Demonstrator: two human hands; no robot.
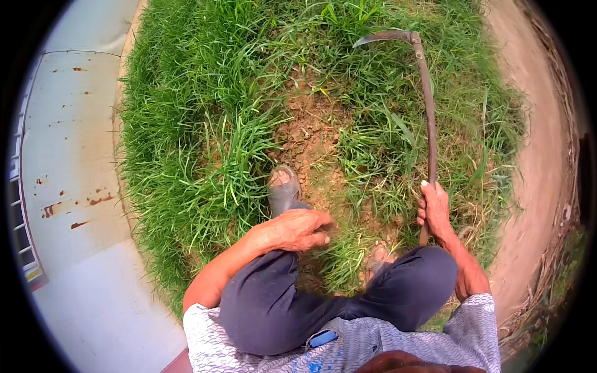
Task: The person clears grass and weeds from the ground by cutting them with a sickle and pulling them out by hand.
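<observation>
My right hand point(434, 208) is wrapped round the lower end of the long wooden handle of a sickle point(428, 102). The tool points away from me, and its curved blade point(385, 37) turns left over the grass at the far side. My left hand point(300, 230) hovers in front of my left knee, fingers loosely bent and apart, with nothing visible in it. Slightly blurred fingertips hang above a low tuft of grass point(342, 264). Between the two hands lie short green blades and bare soil.
Thick green grass point(186, 112) grows on the left, with a strip of bare reddish soil point(308, 133) down the middle. A rust-stained pale surface point(74, 161) borders the left side. A dirt path point(528, 155) curves along the right. My sandalled foot point(284, 186) rests on the soil.
</observation>
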